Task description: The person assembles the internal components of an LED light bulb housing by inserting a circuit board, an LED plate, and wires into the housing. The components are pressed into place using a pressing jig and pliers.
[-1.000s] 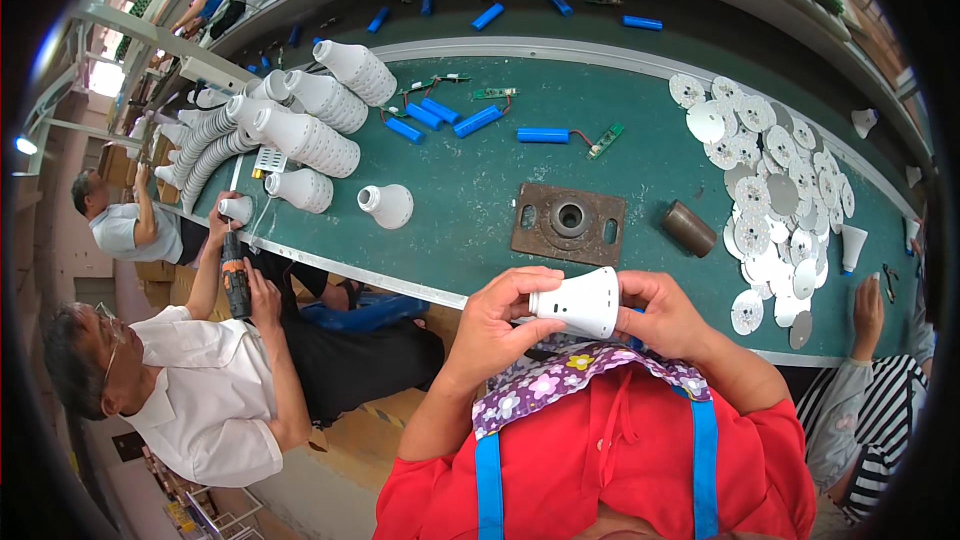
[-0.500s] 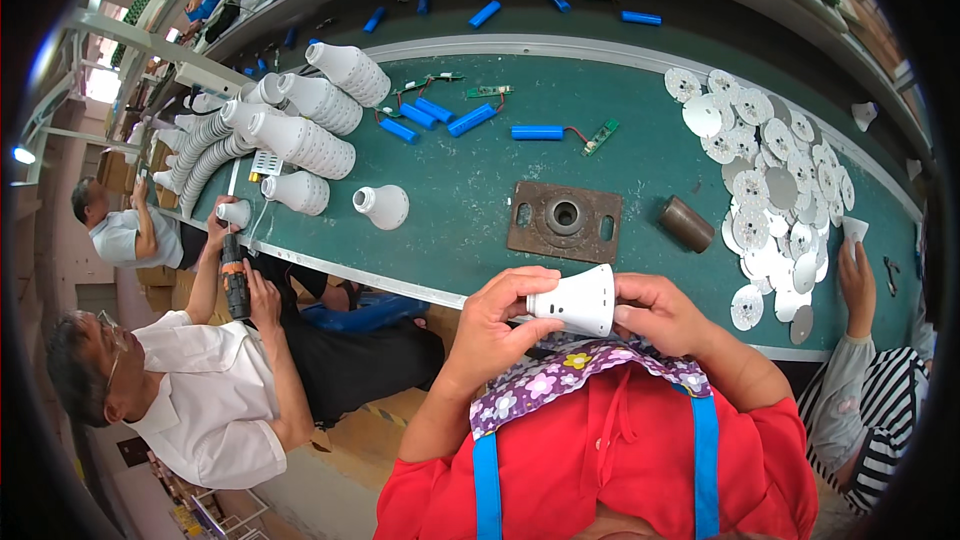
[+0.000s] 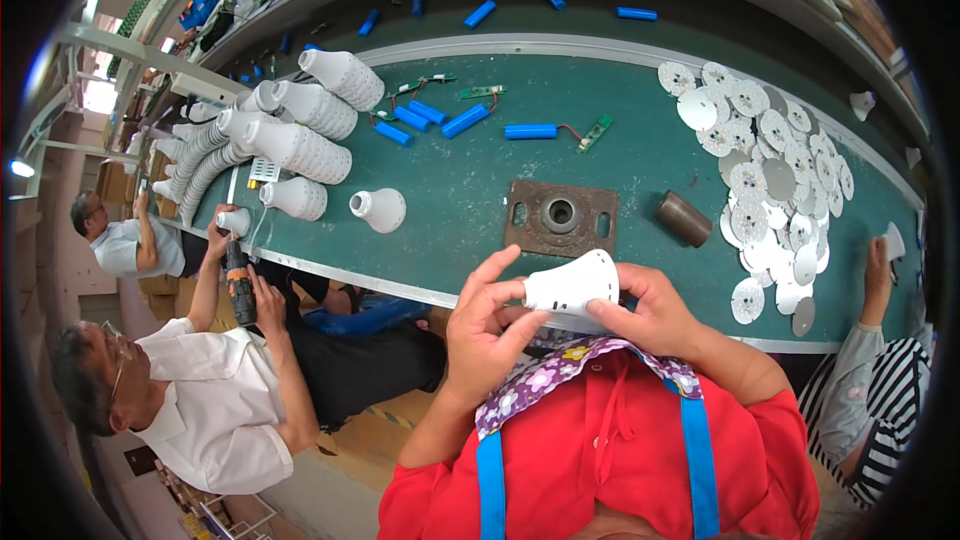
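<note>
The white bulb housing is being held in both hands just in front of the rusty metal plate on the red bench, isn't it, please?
Not quite: the bench is green, not red, as the head view shows. The rest holds: the left hand and right hand both hold the white bulb housing, just in front of the rusty metal plate.

A single head-worn fisheye view looks steeply down from above the person's chest, close over the near edge of the green counter [image 3: 620, 180]. It faces across the counter, whose far edge bends toward the rim above, dark at the corners.
</note>
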`<action>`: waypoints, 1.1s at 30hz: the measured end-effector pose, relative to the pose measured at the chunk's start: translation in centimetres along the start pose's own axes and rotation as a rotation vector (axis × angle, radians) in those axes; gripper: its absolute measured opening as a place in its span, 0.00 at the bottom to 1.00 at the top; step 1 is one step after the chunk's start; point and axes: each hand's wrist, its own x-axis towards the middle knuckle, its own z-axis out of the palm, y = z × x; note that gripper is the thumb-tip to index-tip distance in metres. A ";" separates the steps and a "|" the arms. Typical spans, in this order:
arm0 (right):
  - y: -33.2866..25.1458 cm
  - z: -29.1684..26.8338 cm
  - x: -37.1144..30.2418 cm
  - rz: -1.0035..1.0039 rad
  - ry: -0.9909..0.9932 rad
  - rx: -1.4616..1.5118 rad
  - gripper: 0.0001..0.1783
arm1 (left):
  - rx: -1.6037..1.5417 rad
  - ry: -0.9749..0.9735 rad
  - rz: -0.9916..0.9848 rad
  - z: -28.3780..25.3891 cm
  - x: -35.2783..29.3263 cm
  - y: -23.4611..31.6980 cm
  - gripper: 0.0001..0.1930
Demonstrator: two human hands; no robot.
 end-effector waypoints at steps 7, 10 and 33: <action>0.1 0.5 0.4 -0.176 0.026 -0.205 0.15 | 0.046 -0.205 -0.175 -1.9 -0.1 -0.8 0.10; 0.1 0.6 0.3 -0.186 0.028 -0.237 0.16 | -0.017 -0.189 -0.106 -1.5 -0.2 -1.3 0.09; -1.8 0.2 -2.3 -0.622 0.359 -0.805 0.17 | -0.472 0.041 -0.208 -0.3 -0.5 -1.6 0.14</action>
